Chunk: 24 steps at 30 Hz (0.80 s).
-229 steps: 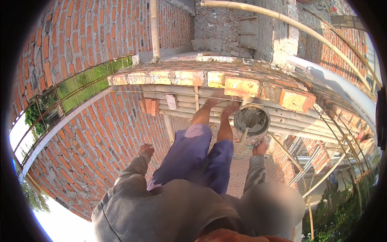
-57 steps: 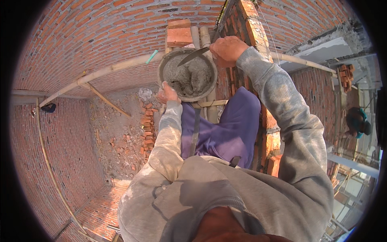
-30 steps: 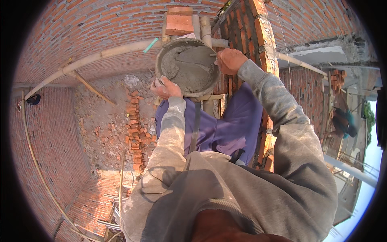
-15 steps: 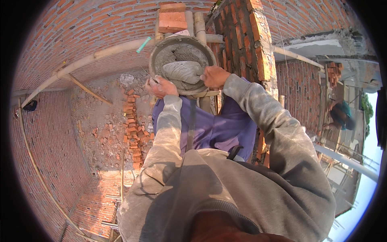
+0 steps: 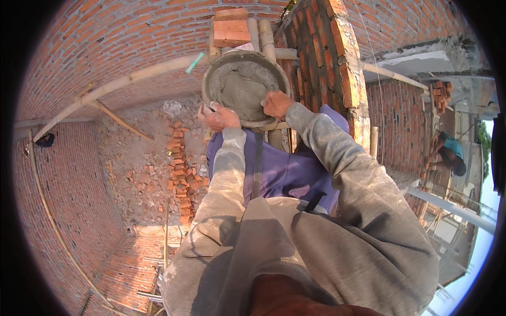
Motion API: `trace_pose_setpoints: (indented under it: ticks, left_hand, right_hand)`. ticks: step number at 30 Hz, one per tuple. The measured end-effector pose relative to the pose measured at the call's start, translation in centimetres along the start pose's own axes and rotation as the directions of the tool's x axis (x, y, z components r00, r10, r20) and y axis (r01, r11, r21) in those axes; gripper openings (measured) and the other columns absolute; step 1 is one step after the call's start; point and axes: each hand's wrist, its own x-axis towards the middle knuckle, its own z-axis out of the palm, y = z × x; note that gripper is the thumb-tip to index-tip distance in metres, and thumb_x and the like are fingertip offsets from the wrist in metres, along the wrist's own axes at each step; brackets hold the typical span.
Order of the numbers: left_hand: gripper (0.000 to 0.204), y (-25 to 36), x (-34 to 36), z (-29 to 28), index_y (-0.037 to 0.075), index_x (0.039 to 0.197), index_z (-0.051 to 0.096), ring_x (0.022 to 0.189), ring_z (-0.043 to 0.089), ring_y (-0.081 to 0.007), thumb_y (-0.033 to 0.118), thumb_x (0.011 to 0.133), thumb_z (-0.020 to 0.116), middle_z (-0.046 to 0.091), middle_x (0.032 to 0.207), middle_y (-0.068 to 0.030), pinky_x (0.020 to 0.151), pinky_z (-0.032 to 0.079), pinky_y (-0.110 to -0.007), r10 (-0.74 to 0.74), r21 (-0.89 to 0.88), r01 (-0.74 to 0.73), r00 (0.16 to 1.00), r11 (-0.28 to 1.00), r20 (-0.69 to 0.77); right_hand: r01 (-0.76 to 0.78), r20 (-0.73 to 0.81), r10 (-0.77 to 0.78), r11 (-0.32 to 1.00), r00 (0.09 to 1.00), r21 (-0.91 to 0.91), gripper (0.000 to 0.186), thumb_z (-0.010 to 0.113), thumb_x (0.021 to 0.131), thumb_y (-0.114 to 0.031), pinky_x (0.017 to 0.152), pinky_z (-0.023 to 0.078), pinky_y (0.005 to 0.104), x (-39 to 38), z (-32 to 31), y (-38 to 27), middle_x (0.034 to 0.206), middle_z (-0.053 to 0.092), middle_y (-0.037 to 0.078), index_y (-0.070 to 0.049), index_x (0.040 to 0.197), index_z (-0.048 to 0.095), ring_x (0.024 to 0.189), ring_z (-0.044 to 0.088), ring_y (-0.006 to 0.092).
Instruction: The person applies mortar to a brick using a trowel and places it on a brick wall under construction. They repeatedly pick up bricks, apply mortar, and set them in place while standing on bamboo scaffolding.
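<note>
A round grey bucket (image 5: 206, 79) in front of me is filled with wet mortar (image 5: 240, 84). My left hand (image 5: 219, 117) is closed at its near left rim, the fingers curled over the edge; a small dark bit shows between them. My right hand (image 5: 278, 105) makes a fist over the right side of the bucket, closed round a trowel handle. The handle is mostly hidden in the fist, and the trowel's blade cannot be told apart from the grey mortar.
Orange bricks (image 5: 232, 32) are stacked behind the bucket on bamboo poles (image 5: 267, 39). A partly built brick wall (image 5: 352, 84) rises close on my right. A bamboo rail (image 5: 153, 70) crosses at left, above rubble and a brick pile (image 5: 181, 174) below. Another person (image 5: 451, 152) crouches far right.
The trowel's pale blade, plain on top of the mortar before, has sunk or blended into it. My right hand stays near the right rim, and my left hand keeps its place at the bucket.
</note>
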Motion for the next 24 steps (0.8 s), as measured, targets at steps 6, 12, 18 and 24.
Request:
trace_pose_setpoints:
  ticks: [6, 12, 18, 24]
  left_hand:
    - [0.046, -0.6, 0.2, 0.2, -0.011, 0.141, 0.059, 0.137, 0.05, -0.0401, 0.022, 0.109, 0.053, 0.049, 0.149, -0.0223, 0.113, 0.043, -0.051, 0.029, -0.058, -0.029, 1.0, 0.998, 0.007]
    - [0.052, -1.3, 0.4, 0.1, -0.014, 0.141, 0.056, 0.139, 0.049, -0.0423, 0.027, 0.11, 0.051, 0.048, 0.15, -0.026, 0.114, 0.043, -0.05, 0.076, -0.013, -0.076, 0.997, 0.997, 0.009]
    - [0.045, -1.5, 1.1, 0.7, -0.011, 0.134, 0.063, 0.133, 0.053, -0.0402, 0.026, 0.108, 0.056, 0.053, 0.145, -0.0238, 0.11, 0.045, -0.052, 0.106, -0.041, -0.109, 0.992, 0.993, -0.067]
    - [0.068, 2.5, -1.0, -3.0, -0.007, 0.151, 0.052, 0.135, 0.051, -0.0413, 0.041, 0.104, 0.055, 0.043, 0.149, -0.0268, 0.108, 0.049, -0.054, -0.044, 0.056, 0.034, 0.983, 0.998, 0.178]
  right_hand:
    - [-0.192, 0.253, 0.102, 0.912, 0.962, 0.362, 0.04, 0.062, 0.104, -0.029, 0.041, 0.047, 0.0387, -1.6, -4.1, 3.3, 0.071, 0.068, 0.014, 0.005, 0.084, 0.072, 0.05, 0.061, 0.0218]
    - [-0.185, 0.28, 0.049, 0.856, 0.959, 0.482, 0.041, 0.064, 0.104, -0.031, 0.044, 0.045, 0.034, -5.2, -5.5, -1.1, 0.067, 0.063, 0.01, 0.005, 0.086, 0.07, 0.05, 0.058, 0.0176]
    - [0.032, 0.136, -0.157, 0.76, 0.978, 0.649, 0.04, 0.065, 0.104, -0.033, 0.045, 0.044, 0.0312, -12.5, -8.6, -4.7, 0.066, 0.06, 0.006, 0.003, 0.086, 0.069, 0.049, 0.055, 0.0146]
    - [0.154, -0.02, -0.211, 0.643, 0.977, 0.75, 0.04, 0.063, 0.109, -0.034, 0.046, 0.045, 0.0243, -27.9, -16.8, -4.3, 0.068, 0.061, 0.002, 0.002, 0.092, 0.07, 0.049, 0.055, 0.0087]
